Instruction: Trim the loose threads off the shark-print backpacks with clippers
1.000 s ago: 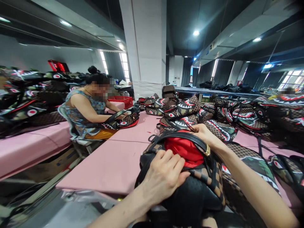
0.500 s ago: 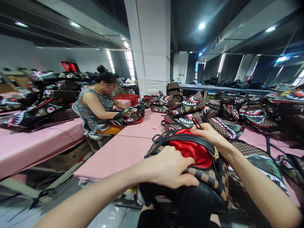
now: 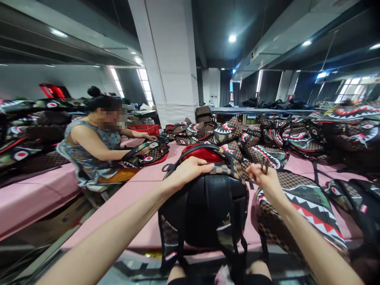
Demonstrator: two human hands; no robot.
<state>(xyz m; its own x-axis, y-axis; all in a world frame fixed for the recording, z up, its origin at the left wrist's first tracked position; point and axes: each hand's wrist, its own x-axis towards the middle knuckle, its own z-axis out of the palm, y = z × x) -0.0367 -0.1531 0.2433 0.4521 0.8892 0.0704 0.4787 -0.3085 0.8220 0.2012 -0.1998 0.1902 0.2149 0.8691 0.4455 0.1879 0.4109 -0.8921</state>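
Observation:
A checkered backpack point(image 3: 213, 206) stands upright at the pink table's near edge, its black padded back and shoulder straps toward me. Its top is unzipped and shows a red lining point(image 3: 200, 155). My left hand point(image 3: 191, 170) grips the rim of the opening, thumb lying along the checkered top panel; some fingers are hidden. To the right of the backpack, my right hand point(image 3: 265, 180) is raised and closed, apart from the bag. Small dark thread snips point(image 3: 264, 165) stick up from its fingers, partly covered by them.
Another shark-mouth backpack point(image 3: 308, 209) lies close on the right. More backpacks point(image 3: 225, 130) are piled across the pink table point(image 3: 142, 198). At the left a co-worker point(image 3: 92, 138) sits handling a similar bag point(image 3: 148, 156), near a red crate point(image 3: 145, 129). A white pillar point(image 3: 169, 59) rises behind.
The backpack has tipped upright, turning its black back toward me. My right hand has left the opening and moved right with the snips. My left hand has shifted up and left, and my view has turned right.

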